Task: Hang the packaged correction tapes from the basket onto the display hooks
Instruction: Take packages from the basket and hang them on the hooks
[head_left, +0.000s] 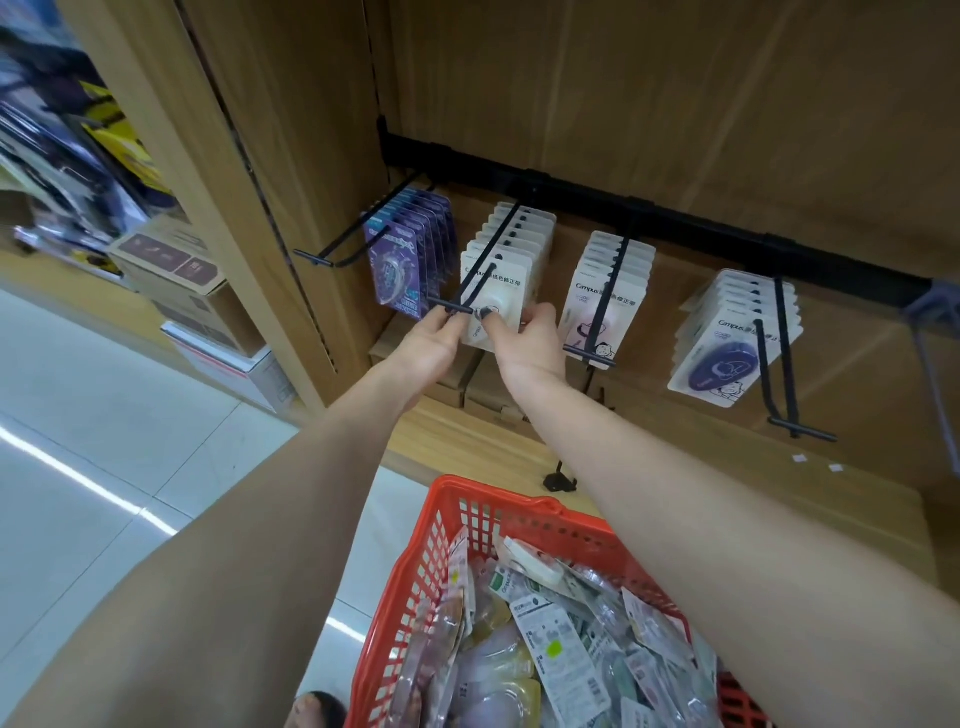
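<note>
Fingers of both hands pinch: left hand (434, 343) thin black hook (485, 260); right hand (530, 338) glossy white package (493, 301).

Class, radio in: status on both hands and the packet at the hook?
Left hand holds hook tip. Right hand pinches white packet there. Basket still full. Nothing blocking.

Both bare arms are stretched forward, side by side. The left hand (434, 340) and right hand (530, 338) are held with fingers curled.
</note>
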